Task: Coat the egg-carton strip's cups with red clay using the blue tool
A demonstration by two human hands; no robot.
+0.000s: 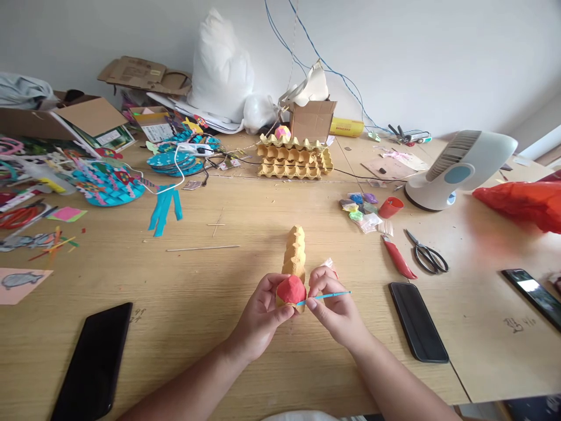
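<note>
A strip of yellow egg carton (294, 252) points away from me on the table, its cups upside down in a row. Red clay-like material (291, 290) covers the cup nearest me. My left hand (263, 307) grips this near end, with fingers behind the red cup and the thumb at its front. My right hand (335, 307) pinches a thin blue stick-like tool (329, 295) between thumb and fingers. The tool's left end meets the lower edge of the red cup. Behind the right hand, a small clear packet (328, 264) is partly hidden.
Several clay packets (357, 207) lie beside a red cup (391, 206) at right. Scissors (427, 252), a red-handled cutter (398, 257) and a phone (418, 321) are closer. Another phone (94, 359) lies front left. A white fan (460, 166) and stacked egg cartons (291, 161) stand farther back.
</note>
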